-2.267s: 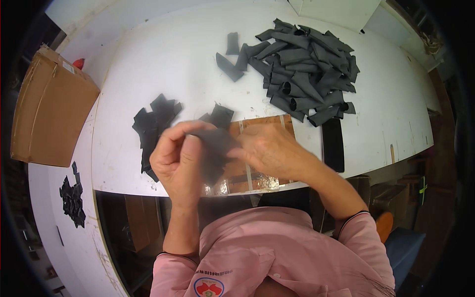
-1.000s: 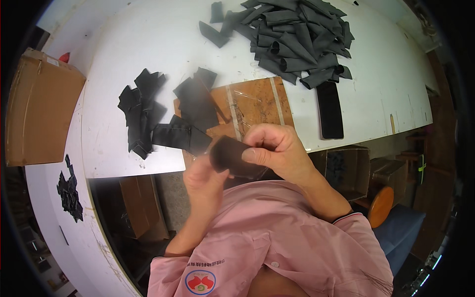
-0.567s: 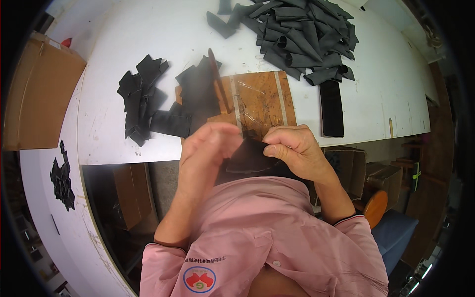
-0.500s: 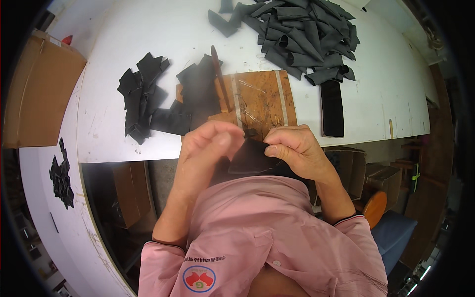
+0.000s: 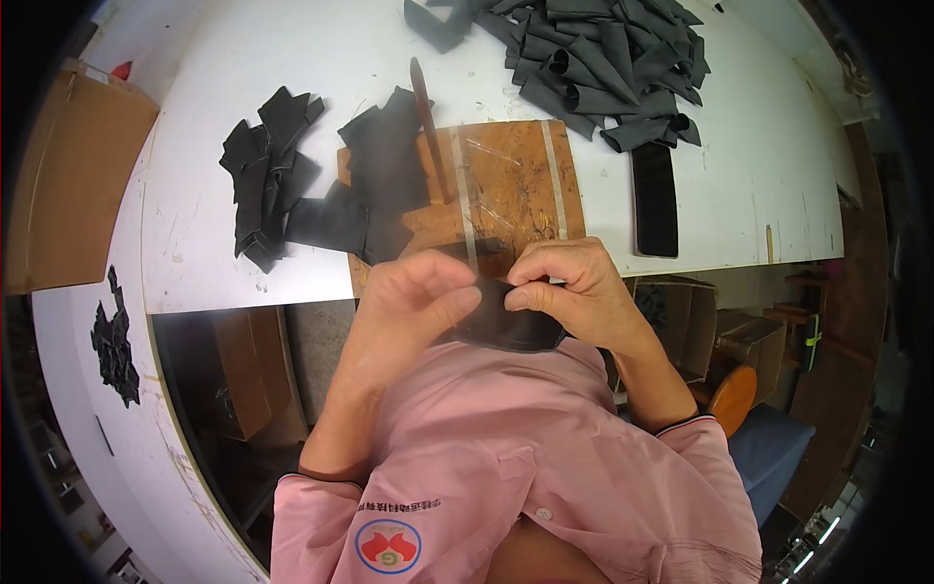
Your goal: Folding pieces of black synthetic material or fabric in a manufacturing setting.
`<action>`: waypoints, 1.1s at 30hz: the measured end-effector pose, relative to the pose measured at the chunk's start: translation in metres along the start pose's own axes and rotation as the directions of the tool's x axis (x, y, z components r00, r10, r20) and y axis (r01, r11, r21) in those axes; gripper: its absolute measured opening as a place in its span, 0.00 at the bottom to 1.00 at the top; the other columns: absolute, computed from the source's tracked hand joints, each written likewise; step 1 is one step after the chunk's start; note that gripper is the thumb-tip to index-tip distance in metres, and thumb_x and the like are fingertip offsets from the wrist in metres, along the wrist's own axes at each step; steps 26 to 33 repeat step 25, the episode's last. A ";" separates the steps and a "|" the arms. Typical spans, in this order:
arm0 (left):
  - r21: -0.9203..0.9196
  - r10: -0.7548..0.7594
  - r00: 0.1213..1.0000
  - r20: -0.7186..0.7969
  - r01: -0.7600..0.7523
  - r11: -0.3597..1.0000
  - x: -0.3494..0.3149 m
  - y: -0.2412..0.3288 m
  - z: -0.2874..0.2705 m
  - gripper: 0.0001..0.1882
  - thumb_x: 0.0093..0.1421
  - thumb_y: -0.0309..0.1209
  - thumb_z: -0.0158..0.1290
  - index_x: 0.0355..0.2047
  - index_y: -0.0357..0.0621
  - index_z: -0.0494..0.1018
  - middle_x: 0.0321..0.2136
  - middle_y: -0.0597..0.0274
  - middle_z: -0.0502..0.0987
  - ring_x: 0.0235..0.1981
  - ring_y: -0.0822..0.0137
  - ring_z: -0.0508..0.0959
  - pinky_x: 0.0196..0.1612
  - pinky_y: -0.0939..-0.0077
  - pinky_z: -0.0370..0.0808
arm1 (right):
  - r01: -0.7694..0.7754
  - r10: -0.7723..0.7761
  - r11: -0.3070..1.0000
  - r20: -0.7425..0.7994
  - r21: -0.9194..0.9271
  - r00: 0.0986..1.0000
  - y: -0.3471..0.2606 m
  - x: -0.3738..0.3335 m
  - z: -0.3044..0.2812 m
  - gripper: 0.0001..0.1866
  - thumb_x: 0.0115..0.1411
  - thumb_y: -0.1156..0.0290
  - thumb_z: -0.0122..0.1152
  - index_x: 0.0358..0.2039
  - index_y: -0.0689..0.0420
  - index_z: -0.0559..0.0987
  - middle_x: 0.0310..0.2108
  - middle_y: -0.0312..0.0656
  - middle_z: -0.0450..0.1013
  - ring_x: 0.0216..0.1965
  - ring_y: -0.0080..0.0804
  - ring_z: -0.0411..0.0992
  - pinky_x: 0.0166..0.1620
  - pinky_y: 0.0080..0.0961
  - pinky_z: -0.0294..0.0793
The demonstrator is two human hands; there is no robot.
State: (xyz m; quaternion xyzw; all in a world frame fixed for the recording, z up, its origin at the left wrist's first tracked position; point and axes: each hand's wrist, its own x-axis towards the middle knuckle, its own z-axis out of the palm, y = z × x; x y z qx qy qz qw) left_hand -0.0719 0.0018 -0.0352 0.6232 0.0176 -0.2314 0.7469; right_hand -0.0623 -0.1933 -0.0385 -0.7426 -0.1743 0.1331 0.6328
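Note:
A black fabric piece (image 5: 511, 326) hangs between my two hands, just in front of the table's near edge. My left hand (image 5: 423, 297) pinches its upper left edge between thumb and bent fingers. With thumb and forefinger, my right hand (image 5: 564, 287) grips the upper right edge. Behind my hands lies a worn wooden board (image 5: 511, 185) with two pale strips across it. A slim brown stick-like tool (image 5: 428, 127) rests on the board's left part, beside black fabric pieces (image 5: 381, 175) that partly cover the board.
Another stack of black pieces (image 5: 268, 175) lies further left. At the back right is a big heap of rolled dark grey pieces (image 5: 603, 58), with a black phone (image 5: 654, 202) near it. A cardboard box (image 5: 83, 175) stands at the left; open boxes (image 5: 681, 326) sit under the table.
My left hand has come in to the fabric's edge and closed on it. The piece now spreads between both hands, its lower edge rounded. The view has shifted slightly.

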 end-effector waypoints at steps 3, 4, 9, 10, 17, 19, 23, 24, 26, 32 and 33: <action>-0.183 0.016 0.998 0.067 -0.004 0.983 0.002 0.000 -0.005 0.05 0.53 0.25 0.51 0.29 0.35 0.72 0.24 0.68 0.73 0.23 0.79 0.70 0.27 0.87 0.67 | 0.048 -0.044 0.995 0.044 -0.093 0.998 -0.001 0.000 -0.001 0.06 0.47 0.72 0.59 0.23 0.62 0.75 0.18 0.38 0.70 0.20 0.27 0.67 0.24 0.20 0.64; -0.217 -0.007 0.998 0.066 0.021 0.976 0.002 0.001 -0.004 0.06 0.54 0.26 0.51 0.29 0.35 0.72 0.23 0.67 0.73 0.22 0.78 0.70 0.27 0.87 0.67 | 0.046 -0.042 0.995 0.048 -0.093 0.998 0.000 -0.001 -0.001 0.06 0.47 0.72 0.59 0.23 0.62 0.75 0.18 0.38 0.70 0.20 0.27 0.67 0.24 0.20 0.64; -0.237 -0.041 0.996 0.077 0.059 0.970 0.002 0.004 -0.007 0.08 0.55 0.29 0.50 0.30 0.35 0.72 0.21 0.65 0.72 0.22 0.77 0.70 0.27 0.86 0.67 | 0.105 -0.090 0.980 0.091 -0.168 0.992 -0.002 0.000 -0.001 0.06 0.48 0.72 0.58 0.24 0.62 0.74 0.18 0.41 0.68 0.20 0.34 0.67 0.25 0.25 0.64; -0.173 -0.038 0.993 0.109 0.057 0.983 0.003 0.004 -0.009 0.07 0.54 0.28 0.50 0.29 0.35 0.72 0.21 0.66 0.72 0.22 0.77 0.70 0.27 0.86 0.67 | 0.103 -0.089 0.980 0.092 -0.168 0.992 -0.001 0.000 -0.001 0.06 0.48 0.72 0.58 0.24 0.62 0.74 0.18 0.41 0.68 0.20 0.34 0.67 0.25 0.25 0.64; 0.029 -0.135 0.979 0.151 0.132 0.991 0.004 0.012 -0.013 0.05 0.51 0.23 0.53 0.29 0.35 0.72 0.20 0.67 0.72 0.20 0.79 0.70 0.24 0.88 0.67 | 0.145 -0.120 0.966 0.124 -0.214 0.985 -0.001 0.004 0.001 0.07 0.48 0.72 0.57 0.23 0.62 0.74 0.17 0.42 0.68 0.20 0.36 0.67 0.25 0.27 0.64; 0.078 -0.126 0.979 0.158 0.115 0.990 0.003 0.012 -0.012 0.04 0.51 0.21 0.50 0.28 0.35 0.72 0.20 0.66 0.72 0.21 0.78 0.70 0.25 0.87 0.67 | 0.148 -0.122 0.967 0.133 -0.207 0.984 -0.003 0.005 0.002 0.07 0.48 0.72 0.57 0.23 0.62 0.73 0.17 0.42 0.67 0.20 0.36 0.67 0.25 0.27 0.64; 0.348 -0.015 0.996 0.088 -0.017 0.937 0.003 0.001 -0.010 0.05 0.49 0.21 0.48 0.27 0.35 0.72 0.21 0.65 0.74 0.23 0.78 0.71 0.27 0.85 0.67 | 0.161 -0.129 0.920 0.111 -0.357 0.985 -0.004 0.011 0.006 0.07 0.48 0.71 0.57 0.24 0.62 0.74 0.20 0.43 0.69 0.26 0.38 0.68 0.30 0.28 0.65; 0.313 -0.022 1.000 -0.016 0.026 0.949 0.002 -0.001 -0.005 0.05 0.48 0.22 0.49 0.27 0.37 0.72 0.21 0.64 0.75 0.23 0.79 0.71 0.28 0.83 0.68 | 0.208 -0.211 0.854 0.048 -0.476 0.976 -0.002 0.013 0.007 0.06 0.48 0.71 0.57 0.24 0.61 0.74 0.22 0.44 0.70 0.29 0.39 0.68 0.32 0.29 0.65; 0.263 0.077 0.991 -0.113 -0.044 0.964 0.000 -0.005 -0.001 0.06 0.49 0.21 0.47 0.27 0.37 0.73 0.21 0.62 0.75 0.23 0.73 0.72 0.29 0.82 0.68 | 0.218 -0.223 0.854 0.045 -0.472 0.974 -0.002 0.016 0.008 0.06 0.48 0.71 0.57 0.24 0.61 0.74 0.22 0.44 0.70 0.29 0.39 0.68 0.32 0.29 0.65; 0.263 0.077 0.991 -0.113 -0.044 0.964 0.000 -0.005 -0.001 0.06 0.49 0.21 0.47 0.27 0.37 0.73 0.21 0.62 0.75 0.23 0.73 0.72 0.29 0.82 0.68 | 0.218 -0.223 0.854 0.045 -0.472 0.974 -0.002 0.016 0.008 0.06 0.48 0.71 0.57 0.24 0.61 0.74 0.22 0.44 0.70 0.29 0.39 0.68 0.32 0.29 0.65; 0.263 0.077 0.991 -0.113 -0.044 0.964 0.000 -0.005 -0.001 0.06 0.49 0.21 0.47 0.27 0.37 0.73 0.21 0.62 0.75 0.23 0.73 0.72 0.29 0.82 0.68 | 0.218 -0.223 0.854 0.045 -0.472 0.974 -0.002 0.016 0.008 0.06 0.48 0.71 0.57 0.24 0.61 0.74 0.22 0.44 0.70 0.29 0.39 0.68 0.32 0.29 0.65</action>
